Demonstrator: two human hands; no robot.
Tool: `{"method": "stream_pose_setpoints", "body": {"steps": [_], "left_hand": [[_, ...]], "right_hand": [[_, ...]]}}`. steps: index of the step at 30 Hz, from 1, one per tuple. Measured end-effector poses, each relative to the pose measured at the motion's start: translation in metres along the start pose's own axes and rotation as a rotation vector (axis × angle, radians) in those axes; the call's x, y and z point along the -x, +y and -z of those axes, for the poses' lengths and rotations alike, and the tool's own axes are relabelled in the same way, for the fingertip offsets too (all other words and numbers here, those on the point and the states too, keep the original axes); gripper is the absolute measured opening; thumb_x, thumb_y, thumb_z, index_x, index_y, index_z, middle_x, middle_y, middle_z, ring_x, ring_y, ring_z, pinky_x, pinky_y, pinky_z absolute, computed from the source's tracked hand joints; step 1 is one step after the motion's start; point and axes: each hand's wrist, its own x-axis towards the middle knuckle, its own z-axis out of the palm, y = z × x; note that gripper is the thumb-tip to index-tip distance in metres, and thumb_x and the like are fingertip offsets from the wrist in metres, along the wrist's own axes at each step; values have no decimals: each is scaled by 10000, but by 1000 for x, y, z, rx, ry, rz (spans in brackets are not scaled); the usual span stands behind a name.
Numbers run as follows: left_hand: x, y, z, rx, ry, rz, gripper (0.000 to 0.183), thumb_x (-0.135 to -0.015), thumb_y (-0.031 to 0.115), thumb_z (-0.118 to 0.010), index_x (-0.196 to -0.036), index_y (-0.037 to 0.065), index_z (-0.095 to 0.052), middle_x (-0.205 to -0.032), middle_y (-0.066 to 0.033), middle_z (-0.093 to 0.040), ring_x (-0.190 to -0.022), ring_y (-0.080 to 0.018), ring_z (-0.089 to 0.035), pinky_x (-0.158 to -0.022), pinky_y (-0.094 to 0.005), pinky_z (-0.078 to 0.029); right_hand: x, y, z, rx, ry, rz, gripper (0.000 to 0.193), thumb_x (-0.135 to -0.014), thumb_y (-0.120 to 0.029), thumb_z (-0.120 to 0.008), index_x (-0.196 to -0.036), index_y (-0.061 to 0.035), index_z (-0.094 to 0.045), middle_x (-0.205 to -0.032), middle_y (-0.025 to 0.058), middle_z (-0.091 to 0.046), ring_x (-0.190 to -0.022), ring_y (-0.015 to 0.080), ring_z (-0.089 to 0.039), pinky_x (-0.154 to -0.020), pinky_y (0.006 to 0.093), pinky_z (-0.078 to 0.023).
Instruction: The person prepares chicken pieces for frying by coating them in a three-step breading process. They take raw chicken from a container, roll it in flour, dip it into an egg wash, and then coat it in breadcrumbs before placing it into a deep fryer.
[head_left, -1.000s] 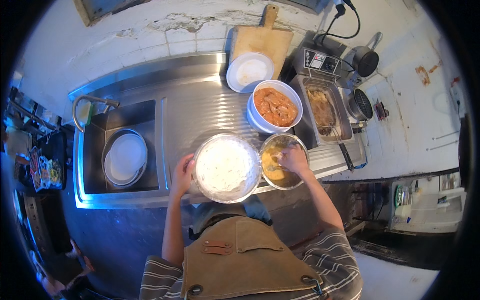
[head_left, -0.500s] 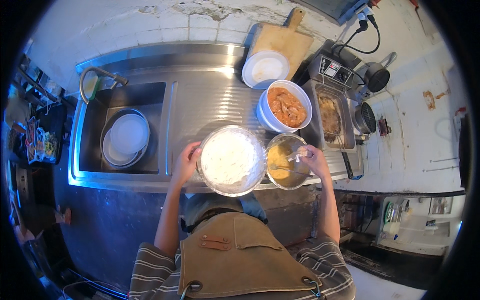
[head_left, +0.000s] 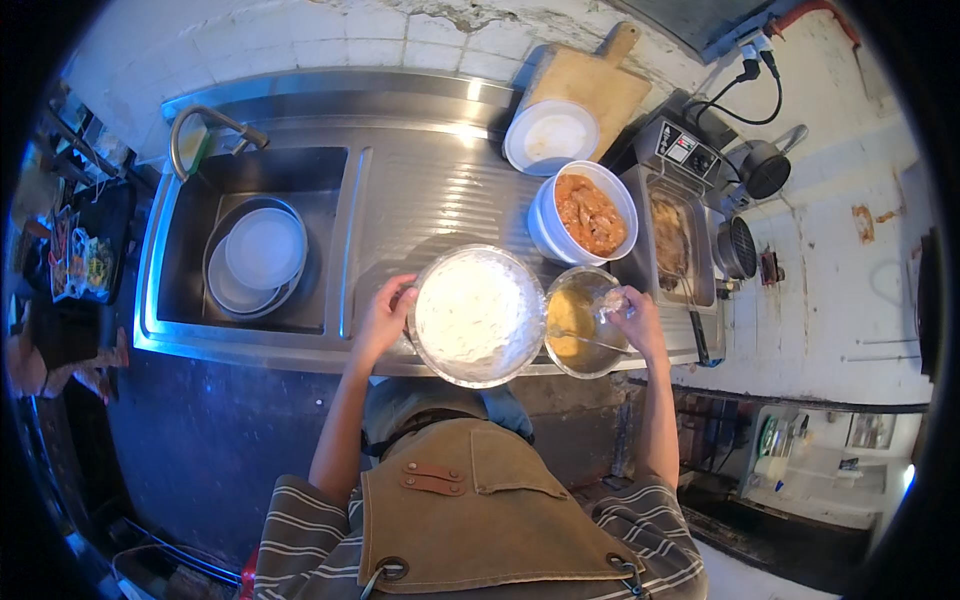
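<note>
My left hand (head_left: 387,318) is closed on the left rim of a metal bowl of white flour (head_left: 478,316), its thumb over the edge. To the right, touching or nearly touching it, stands a smaller metal bowl (head_left: 602,362) with a yellow, egg-like mixture (head_left: 570,318) and a thin-handled utensil (head_left: 600,341) lying in it. Over this bowl's right side my right hand (head_left: 640,322) pinches a small pale piece (head_left: 608,301), perhaps coated meat; its exact kind is unclear. Behind the bowls sits a white tub (head_left: 545,232) of reddish marinated meat pieces (head_left: 592,214).
A sink (head_left: 335,250) at left holds a round pan with white lids or plates (head_left: 266,245). At the back lean a white lid (head_left: 552,136) and a wooden cutting board (head_left: 600,85). On the right stands a fryer (head_left: 668,235) with a black-handled basket (head_left: 697,335).
The view has shifted slightly, so the counter sits a little further right. My right hand still holds the pale piece, now closer to the small bowl's right rim. My left hand keeps its grip.
</note>
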Motion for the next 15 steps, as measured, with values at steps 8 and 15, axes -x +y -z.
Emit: {"method": "stream_pose_setpoints", "body": {"steps": [8, 15], "left_hand": [[7, 6, -1, 53, 8, 32, 294, -999, 212, -571, -1258, 76, -587, -874, -38, -643, -740, -94, -585, -599, -245, -483], [6, -3, 0, 21, 21, 4, 301, -984, 205, -592, -1251, 67, -593, -898, -49, -648, -821, -119, -584, -749, -273, -484]], "right_hand": [[-7, -19, 1, 17, -1, -19, 423, -685, -142, -810, -1080, -66, -677, -817, 145, -625, -808, 283, -583, -768, 395, -499], [-13, -22, -4, -190, -100, -47, 382, -707, -114, -786, -1057, -22, -665, -854, 113, -679, -772, 199, -639, -733, 320, -504]]}}
